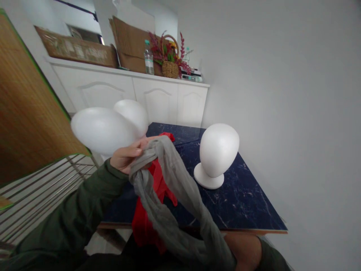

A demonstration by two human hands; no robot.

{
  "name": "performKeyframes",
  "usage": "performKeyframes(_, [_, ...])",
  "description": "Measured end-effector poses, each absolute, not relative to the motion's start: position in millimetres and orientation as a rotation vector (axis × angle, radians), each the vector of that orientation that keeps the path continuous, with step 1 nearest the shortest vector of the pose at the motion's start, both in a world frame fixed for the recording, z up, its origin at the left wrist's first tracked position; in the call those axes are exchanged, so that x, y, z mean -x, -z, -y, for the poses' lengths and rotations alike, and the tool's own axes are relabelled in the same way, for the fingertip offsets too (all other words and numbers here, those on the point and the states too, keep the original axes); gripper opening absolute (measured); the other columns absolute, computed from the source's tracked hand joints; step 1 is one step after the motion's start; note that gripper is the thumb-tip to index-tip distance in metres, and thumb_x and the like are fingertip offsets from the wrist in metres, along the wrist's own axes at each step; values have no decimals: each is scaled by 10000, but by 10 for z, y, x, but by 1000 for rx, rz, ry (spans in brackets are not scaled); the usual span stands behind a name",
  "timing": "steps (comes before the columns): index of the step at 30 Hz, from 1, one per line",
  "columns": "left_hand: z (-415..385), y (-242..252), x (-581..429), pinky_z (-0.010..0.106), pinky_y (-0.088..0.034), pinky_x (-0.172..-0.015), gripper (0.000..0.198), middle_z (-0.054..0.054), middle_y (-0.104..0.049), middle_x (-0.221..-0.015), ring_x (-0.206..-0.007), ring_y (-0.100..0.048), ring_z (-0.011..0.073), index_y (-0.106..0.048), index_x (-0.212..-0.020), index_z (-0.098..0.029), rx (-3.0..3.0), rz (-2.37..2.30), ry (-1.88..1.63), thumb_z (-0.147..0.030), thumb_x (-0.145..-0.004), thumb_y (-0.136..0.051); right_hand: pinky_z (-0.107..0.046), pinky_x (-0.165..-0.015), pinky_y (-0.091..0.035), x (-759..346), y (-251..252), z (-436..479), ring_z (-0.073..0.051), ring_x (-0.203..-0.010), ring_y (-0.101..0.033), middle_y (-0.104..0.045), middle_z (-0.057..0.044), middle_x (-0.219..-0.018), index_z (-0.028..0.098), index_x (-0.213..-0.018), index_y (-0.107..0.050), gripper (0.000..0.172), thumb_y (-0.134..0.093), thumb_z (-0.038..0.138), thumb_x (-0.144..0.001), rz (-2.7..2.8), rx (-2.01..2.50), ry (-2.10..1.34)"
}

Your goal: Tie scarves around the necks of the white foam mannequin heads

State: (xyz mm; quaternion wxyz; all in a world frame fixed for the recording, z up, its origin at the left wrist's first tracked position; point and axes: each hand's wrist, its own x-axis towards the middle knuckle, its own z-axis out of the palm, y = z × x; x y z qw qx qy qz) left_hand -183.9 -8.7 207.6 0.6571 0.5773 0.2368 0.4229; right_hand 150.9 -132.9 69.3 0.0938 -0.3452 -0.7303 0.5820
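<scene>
Closest, low down, is the right grip [243, 251], next to the low end of the gray cloth [184, 177]; can't tell if it pinches b/c the fingers are hid. The cloth hangs in a long loop from the left grip [128, 155], thumb & fingers pressed on its twisted top end. Step now, I think: holding the loop up & handling it. Next move prob. calls for a firm left pinch, w/ the folds kept off the red cloth [143, 222] just behind, which droops over the near edge of the tabletop [242, 203]. On that tabletop, a white head [219, 150] stands upright on its round foot. Off to the left: 2 more white heads [98, 128]. Way back: a white cabinet [158, 98] w/ a bottle [149, 62] & flower basket [170, 69] on top.
</scene>
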Motion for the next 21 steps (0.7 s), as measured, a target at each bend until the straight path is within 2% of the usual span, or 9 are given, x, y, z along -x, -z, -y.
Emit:
performKeyframes(2, [197,-2171,1769,168,-445,-516,652,36,-608,-778,-685,-596,141,-501,-1045,-120,-1426,-533,-992,-396,-474,-651,-343,-869,-406,-1486,-685,1330,-273,-972,-556,-645,-98,-917,134,-1035,-610,719,-634,647,-533,2175,915,-1820])
performKeyframes(4, [272,-2248,1690,258,-488,-689,782,76,-605,-961,-912,-584,228,-482,-1125,-122,-1581,-508,-908,-396,-428,-705,-366,-899,-381,-1452,-699,1304,-275,-1028,-523,-621,-115,-991,127,-1094,-575,757,-551,693,-592,2141,851,-1818])
performKeyframes(6, [316,-2322,1608,327,-445,-838,826,82,-559,-1117,-1050,-523,251,-439,-1204,-138,-1733,-457,-745,-319,-449,-721,-397,-938,-336,-1375,-698,1268,-281,-1090,-473,-571,-133,-1095,128,-1178,-509,809,-490,718,-625,2043,833,-1740])
performKeyframes(8, [339,-2403,1527,344,-396,-909,822,73,-501,-1222,-1117,-479,237,-389,-1261,-165,-1857,-425,-571,-204,-499,-694,-420,-965,-293,-1247,-639,1233,-276,-1136,-427,-505,-143,-1188,135,-1270,-399,867,-451,731,-643,1886,787,-1710])
performKeyframes(10, [345,-2492,1452,335,-401,-907,794,69,-493,-1240,-1110,-488,226,-388,-1271,-177,-1964,-447,-467,-112,-525,-651,-422,-971,-285,-1086,-505,1212,-262,-1139,-426,-475,-141,-1222,143,-1318,-314,890,-467,713,-651,1791,734,-1751])
performKeyframes(13, [320,-2622,1358,302,-477,-786,675,56,-591,-1109,-957,-585,209,-489,-1197,-184,-2127,-499,-444,-31,-544,-567,-393,-987,-280,-876,-241,1213,-250,-1124,-444,-497,-102,-1211,187,-1279,-391,841,-633,603,-590,1972,694,-1777])
performKeyframes(16, [274,-2741,1282,271,-490,-714,566,21,-646,-965,-822,-620,172,-589,-1063,-176,-2274,-592,-629,22,-543,-487,-378,-985,-301,-802,-78,1240,-251,-1116,-453,-503,-55,-1215,232,-1251,-430,823,-726,492,-528,2113,786,-1644])
performKeyframes(19, [231,-2867,1189,262,-467,-760,505,-11,-645,-907,-853,-608,151,-611,-992,-148,-2332,-715,-892,38,-549,-453,-366,-925,-381,-819,-124,1272,-248,-1066,-496,-540,-50,-1165,217,-1254,-423,785,-726,437,-565,2010,893,-1482])
performKeyframes(21, [211,-2952,1095,232,-457,-759,488,-36,-639,-879,-862,-600,132,-615,-974,-147,-2380,-728,-911,43,-561,-438,-359,-906,-401,-808,-246,1275,-247,-1030,-520,-574,-51,-1104,210,-1192,-492,675,-715,427,-592,1976,904,-1354])
